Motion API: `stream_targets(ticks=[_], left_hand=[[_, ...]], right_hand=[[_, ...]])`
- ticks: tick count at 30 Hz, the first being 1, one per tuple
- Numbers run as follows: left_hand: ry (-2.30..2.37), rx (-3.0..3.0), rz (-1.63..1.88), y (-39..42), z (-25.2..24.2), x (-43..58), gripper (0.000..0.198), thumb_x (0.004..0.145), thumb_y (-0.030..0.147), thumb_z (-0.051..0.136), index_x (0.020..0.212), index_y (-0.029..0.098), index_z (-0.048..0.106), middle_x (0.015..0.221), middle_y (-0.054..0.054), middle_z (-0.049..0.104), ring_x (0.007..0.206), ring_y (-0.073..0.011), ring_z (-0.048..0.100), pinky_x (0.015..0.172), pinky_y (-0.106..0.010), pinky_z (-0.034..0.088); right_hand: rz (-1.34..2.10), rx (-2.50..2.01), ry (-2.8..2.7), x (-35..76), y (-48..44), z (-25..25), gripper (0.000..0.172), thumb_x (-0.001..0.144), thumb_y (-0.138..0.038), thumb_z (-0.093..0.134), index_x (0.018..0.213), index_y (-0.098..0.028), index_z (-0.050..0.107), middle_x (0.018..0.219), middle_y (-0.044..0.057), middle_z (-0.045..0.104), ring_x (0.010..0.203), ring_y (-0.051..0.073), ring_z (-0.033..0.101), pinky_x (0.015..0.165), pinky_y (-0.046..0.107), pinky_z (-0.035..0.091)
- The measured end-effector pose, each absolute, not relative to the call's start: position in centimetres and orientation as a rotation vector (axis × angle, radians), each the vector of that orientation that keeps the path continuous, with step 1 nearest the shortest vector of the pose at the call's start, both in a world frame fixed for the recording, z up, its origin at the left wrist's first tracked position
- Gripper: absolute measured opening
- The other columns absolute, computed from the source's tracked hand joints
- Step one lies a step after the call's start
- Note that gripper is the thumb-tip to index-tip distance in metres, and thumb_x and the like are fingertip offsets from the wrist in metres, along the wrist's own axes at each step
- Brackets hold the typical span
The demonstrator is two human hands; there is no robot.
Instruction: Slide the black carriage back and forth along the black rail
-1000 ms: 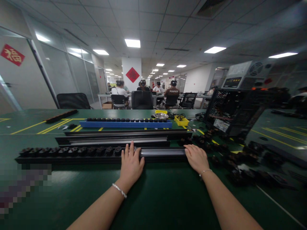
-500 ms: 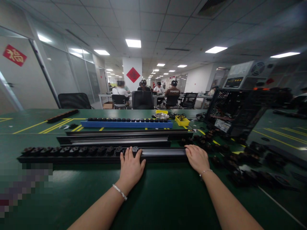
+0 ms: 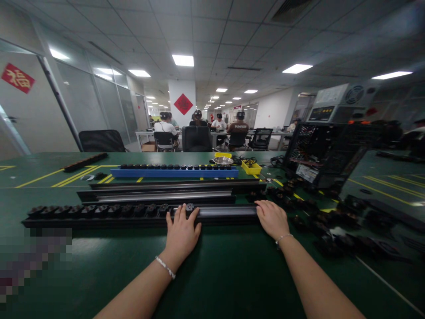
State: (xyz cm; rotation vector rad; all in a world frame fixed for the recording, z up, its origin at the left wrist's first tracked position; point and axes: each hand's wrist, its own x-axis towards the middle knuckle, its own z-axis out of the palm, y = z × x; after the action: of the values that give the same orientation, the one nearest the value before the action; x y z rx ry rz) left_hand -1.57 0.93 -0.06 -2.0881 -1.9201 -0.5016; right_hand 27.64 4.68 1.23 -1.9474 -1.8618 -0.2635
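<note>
A long black rail (image 3: 133, 221) with a shiny grey channel lies across the table in front of me. Several small black notched blocks (image 3: 114, 209) stand in a row along its left and middle stretch. My left hand (image 3: 182, 230) rests over the rail at the row's right end, its fingers around one black block (image 3: 190, 207) whose top shows between two fingers. My thumb lies toward the rail's near side. At the rail's right end, my right hand (image 3: 272, 218) is curled over the edge; its fingertips are partly hidden.
Behind lie two more dark rails (image 3: 159, 195) and a blue rail (image 3: 175, 173) full of black pieces. A yellow tray (image 3: 251, 167) and a metal dish (image 3: 223, 161) sit beyond. Loose black parts (image 3: 332, 221) and an opened computer case (image 3: 325, 155) stand right. People sit at far desks.
My left hand and the block under its fingers have shifted slightly right along the rail. My right hand stays on the rail's end. The view has turned a little.
</note>
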Motion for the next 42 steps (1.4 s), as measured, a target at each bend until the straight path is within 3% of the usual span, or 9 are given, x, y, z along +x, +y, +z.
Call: stream_targets(ticks=[15, 22, 28, 42], left_hand=[[-1.941, -2.149, -0.494, 0.90, 0.16, -1.46, 0.053, 0.082, 0.037, 0.047, 0.134, 0.033, 0.037, 0.141, -0.012, 0.039, 0.133, -0.0300, 0.028, 0.104, -0.062, 0.010], [-1.982, -2.152, -0.612, 1.04, -0.07, -1.36, 0.068, 0.080, 0.030, 0.042, 0.142, 0.012, 0.019, 0.141, -0.016, 0.039, 0.133, -0.0293, 0.028, 0.106, -0.062, 0.010], [-1.973, -2.143, -0.633, 1.39, -0.29, -1.56, 0.060, 0.081, 0.031, 0.039, 0.135, 0.006, 0.032, 0.135, -0.018, 0.045, 0.132, -0.0283, 0.031, 0.106, -0.062, 0.011], [-1.935, -2.162, -0.603, 1.50, -0.51, -1.74, 0.060, 0.080, 0.030, 0.040, 0.136, 0.010, 0.033, 0.136, -0.015, 0.046, 0.132, -0.0283, 0.031, 0.106, -0.063, 0.009]], right_hand=[[-0.267, -1.988, -1.875, 27.72, 4.81, 1.19, 0.042, 0.088, -0.032, 0.027, 0.114, -0.026, 0.060, 0.121, 0.002, 0.059, 0.117, 0.019, 0.045, 0.097, 0.039, 0.032], [-0.252, -1.993, -1.884, 27.64, 4.68, 1.42, 0.043, 0.088, -0.033, 0.026, 0.114, -0.025, 0.059, 0.121, 0.002, 0.058, 0.118, 0.019, 0.044, 0.097, 0.039, 0.032], [-0.269, -1.972, -1.880, 27.74, 4.82, 1.17, 0.042, 0.088, -0.032, 0.027, 0.113, -0.025, 0.060, 0.121, 0.002, 0.059, 0.117, 0.019, 0.045, 0.097, 0.038, 0.032], [-0.240, -1.989, -1.885, 27.76, 4.79, 1.33, 0.043, 0.087, -0.032, 0.026, 0.115, -0.025, 0.059, 0.122, 0.002, 0.058, 0.118, 0.019, 0.044, 0.097, 0.039, 0.032]])
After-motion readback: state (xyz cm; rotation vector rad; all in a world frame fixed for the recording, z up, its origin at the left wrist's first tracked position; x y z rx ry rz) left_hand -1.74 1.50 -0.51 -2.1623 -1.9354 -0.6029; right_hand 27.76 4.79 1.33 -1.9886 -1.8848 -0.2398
